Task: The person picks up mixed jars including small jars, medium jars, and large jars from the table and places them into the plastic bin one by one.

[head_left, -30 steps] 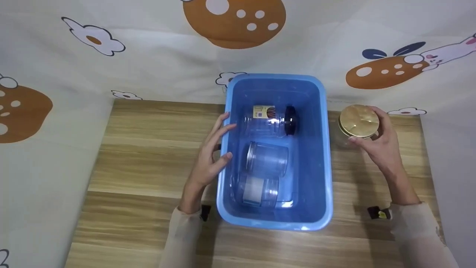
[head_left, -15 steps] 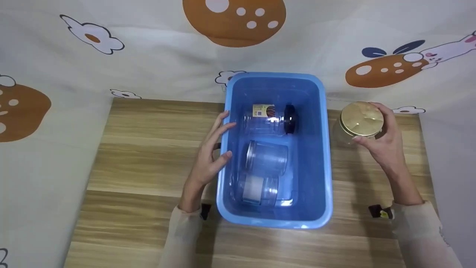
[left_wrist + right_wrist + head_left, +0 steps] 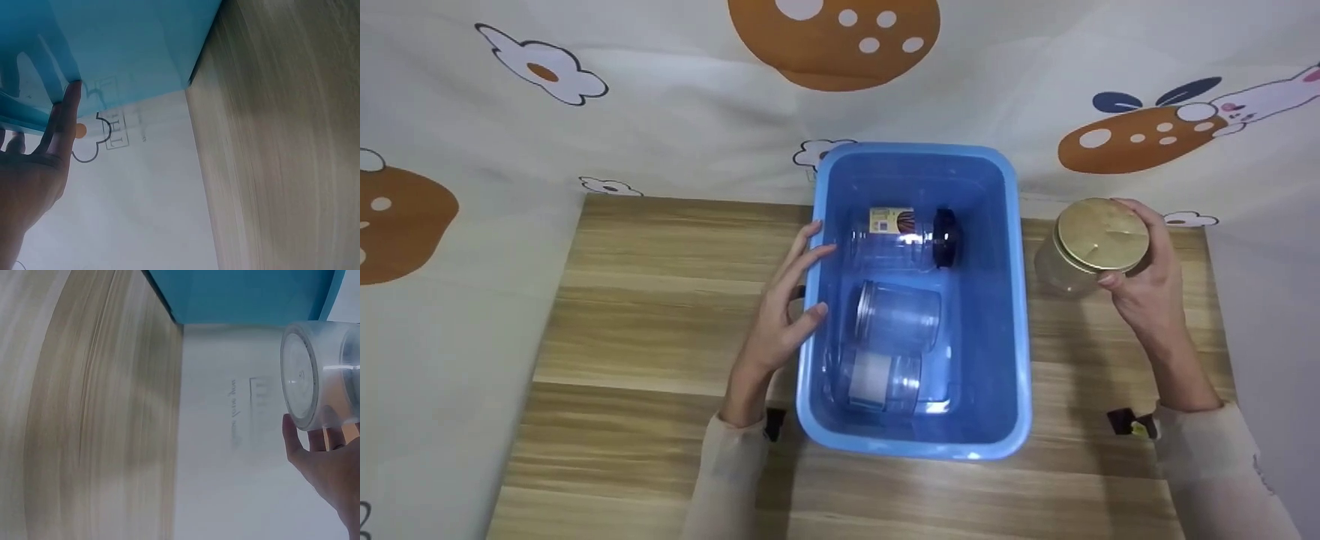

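Note:
My right hand [image 3: 1147,277] grips a clear plastic jar [image 3: 1065,270] with a gold lid [image 3: 1104,234], thumb on its near side. The jar is right of the blue bin [image 3: 1024,337] and leans, lid toward the camera. In the right wrist view, its round base [image 3: 300,377] shows and it is off the wooden surface. My left hand [image 3: 780,322] rests on the bin's left rim, with fairly straight fingers and some fingertips over the edge. In the left wrist view, fingers [image 3: 68,109] of that hand touch the bin's outer wall.
Inside the bin, 3 clear jars lie on their sides: a dark-lidded one [image 3: 892,251] with a yellow label, a silver-lidded one [image 3: 904,319] and a white-labelled one [image 3: 904,382]. Behind the wooden surface [image 3: 660,330] hangs a patterned pale cloth [image 3: 675,112].
My right hand has moved the gold-lidded jar a little to the right and toward the camera, so more of its clear side shows. The left hand has stayed on the rim.

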Action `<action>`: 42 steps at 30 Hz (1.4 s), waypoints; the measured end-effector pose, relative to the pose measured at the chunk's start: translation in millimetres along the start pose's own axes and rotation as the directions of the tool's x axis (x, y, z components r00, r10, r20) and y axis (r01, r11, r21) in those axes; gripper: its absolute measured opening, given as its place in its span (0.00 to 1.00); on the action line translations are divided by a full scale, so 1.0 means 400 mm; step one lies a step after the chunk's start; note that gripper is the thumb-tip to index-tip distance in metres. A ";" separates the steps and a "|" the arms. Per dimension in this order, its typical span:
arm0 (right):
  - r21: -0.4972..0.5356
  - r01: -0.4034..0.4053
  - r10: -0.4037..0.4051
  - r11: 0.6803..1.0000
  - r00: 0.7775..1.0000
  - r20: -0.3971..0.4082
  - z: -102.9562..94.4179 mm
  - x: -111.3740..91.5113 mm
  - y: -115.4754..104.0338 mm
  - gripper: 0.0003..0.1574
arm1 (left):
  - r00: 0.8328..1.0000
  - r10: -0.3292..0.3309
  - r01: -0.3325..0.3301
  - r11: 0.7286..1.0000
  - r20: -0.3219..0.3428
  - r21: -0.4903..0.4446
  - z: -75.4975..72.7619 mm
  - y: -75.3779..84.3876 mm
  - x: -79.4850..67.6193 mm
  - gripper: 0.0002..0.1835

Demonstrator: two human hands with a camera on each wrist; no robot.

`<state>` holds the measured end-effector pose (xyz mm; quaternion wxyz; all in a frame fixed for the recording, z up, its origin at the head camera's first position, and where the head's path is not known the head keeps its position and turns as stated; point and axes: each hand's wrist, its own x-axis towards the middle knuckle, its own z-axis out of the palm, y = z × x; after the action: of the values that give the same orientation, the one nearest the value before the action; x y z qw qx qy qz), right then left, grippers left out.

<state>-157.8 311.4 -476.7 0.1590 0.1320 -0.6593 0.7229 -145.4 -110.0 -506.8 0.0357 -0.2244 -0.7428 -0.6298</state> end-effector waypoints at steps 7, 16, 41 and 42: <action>-0.049 0.014 -0.014 0.999 1.000 0.002 0.010 0.000 -0.028 0.61 | 1.000 0.003 -0.003 1.000 0.004 0.008 0.002 0.004 -0.005 0.32; -0.087 0.036 -0.038 0.996 0.999 -0.028 0.028 0.001 -0.049 0.63 | 1.000 0.004 -0.004 1.000 0.006 -0.002 0.004 0.007 -0.006 0.32; -0.204 0.095 -0.091 0.974 0.995 0.028 0.111 0.035 -0.114 0.67 | 1.000 -0.004 0.004 1.000 -0.001 0.019 0.002 0.050 -0.008 0.33; -0.200 0.093 -0.089 0.975 0.996 0.028 0.112 0.035 -0.115 0.66 | 1.000 -0.007 0.007 1.000 -0.001 0.016 0.002 0.062 -0.005 0.32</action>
<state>-152.9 271.3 -425.0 0.1983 0.1523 -0.7237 0.6432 -134.0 -107.3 -484.8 0.0359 -0.2213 -0.7485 -0.6241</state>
